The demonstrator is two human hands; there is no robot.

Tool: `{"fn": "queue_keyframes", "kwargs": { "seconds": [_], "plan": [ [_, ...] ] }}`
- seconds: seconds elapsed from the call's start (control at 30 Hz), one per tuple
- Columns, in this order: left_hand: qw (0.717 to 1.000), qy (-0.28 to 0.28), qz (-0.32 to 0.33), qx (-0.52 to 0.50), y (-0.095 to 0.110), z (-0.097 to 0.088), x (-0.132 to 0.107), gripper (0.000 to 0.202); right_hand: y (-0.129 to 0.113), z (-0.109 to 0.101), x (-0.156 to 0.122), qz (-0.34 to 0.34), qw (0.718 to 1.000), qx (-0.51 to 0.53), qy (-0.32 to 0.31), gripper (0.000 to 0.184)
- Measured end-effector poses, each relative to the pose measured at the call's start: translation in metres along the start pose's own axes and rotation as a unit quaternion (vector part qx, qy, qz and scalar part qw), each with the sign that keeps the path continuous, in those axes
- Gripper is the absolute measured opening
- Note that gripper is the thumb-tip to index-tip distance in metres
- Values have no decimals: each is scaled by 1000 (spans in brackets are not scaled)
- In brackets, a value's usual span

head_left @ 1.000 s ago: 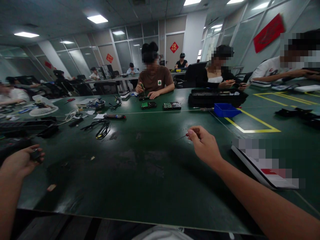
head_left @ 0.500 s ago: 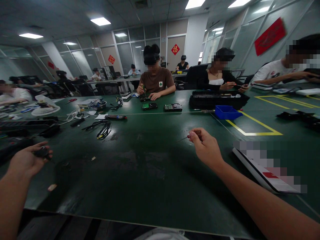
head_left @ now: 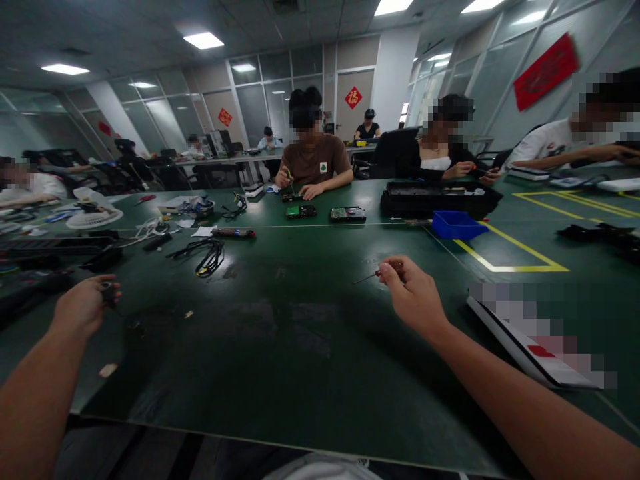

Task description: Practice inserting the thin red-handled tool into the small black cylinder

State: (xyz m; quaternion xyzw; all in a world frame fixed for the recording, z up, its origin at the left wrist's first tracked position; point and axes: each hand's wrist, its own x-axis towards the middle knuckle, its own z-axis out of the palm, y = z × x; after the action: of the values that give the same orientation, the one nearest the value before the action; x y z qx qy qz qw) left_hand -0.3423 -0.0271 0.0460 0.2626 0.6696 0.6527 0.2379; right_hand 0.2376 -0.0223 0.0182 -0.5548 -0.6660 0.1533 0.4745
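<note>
The person's right hand (head_left: 413, 295), right of the frame's centre, is pinching a small screwdriver (head_left: 397, 266) between thumb and fingers. Its thin shaft is pointing left over the tabletop (head_left: 300, 393), its tip seemingly meeting no part. The left hand (head_left: 80, 308), at the left of the frame, is curling its fingers around a small dark object (head_left: 108, 293) (too blurred to name).

The hands are hovering well apart, so screwdriver and dark object are not meeting. Judging from this, no fastening or loosening is going on in these hands; whether the dark object is needing more work cannot be told, as the fingers are hiding much of it.

Further out, a pale scrap (head_left: 108, 370) is lying below the left hand, and loose black cables (head_left: 213, 257) are lying left of centre. A blue bin (head_left: 456, 225) is standing at the right, near a long black case (head_left: 443, 200). In the upper middle, a green-and-black unit (head_left: 301, 211) and a greyish unit (head_left: 347, 214) are resting apart, both apparently showing their inner parts. Beyond them, a co-worker (head_left: 310, 157) is bending over another dark part (head_left: 291, 197).
</note>
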Motion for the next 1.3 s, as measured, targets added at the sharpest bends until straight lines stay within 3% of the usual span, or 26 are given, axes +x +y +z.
{"fn": "queue_keyframes", "kwargs": {
  "seconds": [0.07,0.17,0.27,0.4,0.57,0.7,0.77,0.9,1.07,1.3],
  "plan": [
    [997,3,1,72,5,17,-14,27,0,1,0,-1,1000,1,2,27],
    [991,-40,14,127,10,51,-35,26,0,2,0,4,1000,8,-4,28],
    [985,-119,25,123,9,90,-57,30,0,3,-1,9,1000,13,-16,29],
    [957,-265,61,105,7,147,-98,37,0,2,-2,8,999,15,-28,30],
    [891,-445,77,56,12,214,-168,34,-1,0,-3,-6,999,11,-36,30],
    [820,-529,155,152,4,251,-226,48,-6,-2,-3,-18,998,-10,-52,31],
    [795,-528,207,217,-7,263,-248,56,-9,-3,-4,-28,998,-27,-58,32],
    [789,-497,294,210,-32,276,-268,36,-11,-2,-7,-32,998,-9,-51,30],
    [801,-476,328,156,-42,275,-258,31,-8,2,-10,-16,996,83,6,28],
    [807,-475,319,148,-41,267,-253,41,-2,5,-10,-20,994,104,-19,27]
  ]
}}
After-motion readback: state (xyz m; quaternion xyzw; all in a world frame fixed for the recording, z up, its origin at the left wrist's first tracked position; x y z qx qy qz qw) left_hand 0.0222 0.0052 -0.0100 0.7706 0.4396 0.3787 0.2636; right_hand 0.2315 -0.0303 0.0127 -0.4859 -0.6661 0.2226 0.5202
